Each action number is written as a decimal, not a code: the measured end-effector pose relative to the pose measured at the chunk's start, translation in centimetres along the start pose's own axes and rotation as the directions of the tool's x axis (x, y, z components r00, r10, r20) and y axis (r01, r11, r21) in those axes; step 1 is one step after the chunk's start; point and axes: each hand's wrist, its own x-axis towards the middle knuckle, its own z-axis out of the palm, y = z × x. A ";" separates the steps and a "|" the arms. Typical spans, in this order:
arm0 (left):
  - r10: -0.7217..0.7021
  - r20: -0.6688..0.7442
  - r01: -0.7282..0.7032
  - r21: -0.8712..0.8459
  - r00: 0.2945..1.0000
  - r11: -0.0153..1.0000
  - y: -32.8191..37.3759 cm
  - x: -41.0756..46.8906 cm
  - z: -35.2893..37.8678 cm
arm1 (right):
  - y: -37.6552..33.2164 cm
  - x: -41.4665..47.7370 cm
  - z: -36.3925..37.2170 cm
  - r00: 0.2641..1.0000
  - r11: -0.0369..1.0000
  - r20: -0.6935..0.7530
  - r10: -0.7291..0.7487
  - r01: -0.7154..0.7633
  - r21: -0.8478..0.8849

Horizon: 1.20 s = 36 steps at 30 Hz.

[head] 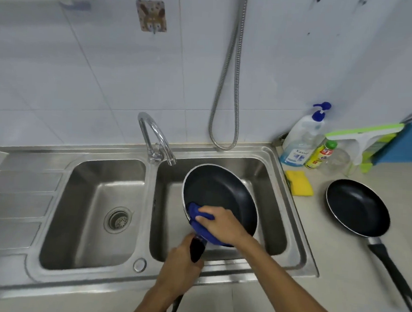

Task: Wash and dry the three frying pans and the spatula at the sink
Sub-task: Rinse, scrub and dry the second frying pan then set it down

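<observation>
Left hand (180, 263) is gripping the pan (219, 195) handle (196, 251) at 6 o'clock; right hand (222, 225) is clutching a cloth (196, 212) against its 7 o'clock rim.

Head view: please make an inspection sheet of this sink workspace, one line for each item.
Surface: beige counter, steel double sink.
Job's things: held pan over right basin; second pan on counter; blue cloth; third pan, spatula not seen.
Clutter: yellow sponge, pump bottle, yellow bottle, green squeegee.
Hands: left hand grips pan handle; right hand holds cloth on rim.
Cables: nothing seen; metal hose hangs.
Surroundings: faucet, tiled wall.
</observation>
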 end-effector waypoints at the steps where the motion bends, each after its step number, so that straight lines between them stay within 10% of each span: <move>1: -0.006 0.000 0.006 -0.010 1.000 1.000 -0.2 -0.1 0.0 | -0.3 0.0 0.0 1.000 0.999 -0.002 0.002 -0.002 0.041; 7: -0.045 -0.026 0.042 -0.076 0.999 0.996 -1.2 -0.3 -1.0 | 1.2 -0.7 -0.4 0.979 0.971 0.167 -0.118 0.149 -0.184; 11: -0.105 -0.050 0.099 -0.102 0.993 0.990 -2.4 -0.8 -2.3 | 4.4 0.4 -3.7 0.938 0.850 0.337 0.080 0.112 -0.514; 16: -0.098 -0.017 0.094 -0.157 0.995 0.983 -2.6 -1.3 -3.0 | 5.8 3.1 -6.4 0.974 0.581 0.113 0.198 -0.024 -0.814; 21: -0.113 -0.009 0.108 -0.227 0.994 0.968 -3.2 -1.2 -3.6 | 7.1 3.0 -8.2 0.965 0.674 -0.258 0.043 -0.219 -0.706; 27: -0.054 -0.019 0.044 -0.359 0.998 0.932 -3.1 -0.8 -2.9 | 11.0 -3.6 -11.9 0.793 0.886 -0.609 0.030 -0.303 -0.351; 33: -0.060 -0.101 0.022 -0.338 0.993 0.941 -1.3 0.4 0.6 | 16.9 -11.9 -12.6 0.708 0.848 -0.692 0.142 -0.448 -0.284; 36: -0.064 -0.126 0.023 -0.302 0.990 0.953 -0.9 0.8 2.6 | 20.8 -14.1 -9.5 0.784 0.685 -0.491 0.380 -0.595 -0.420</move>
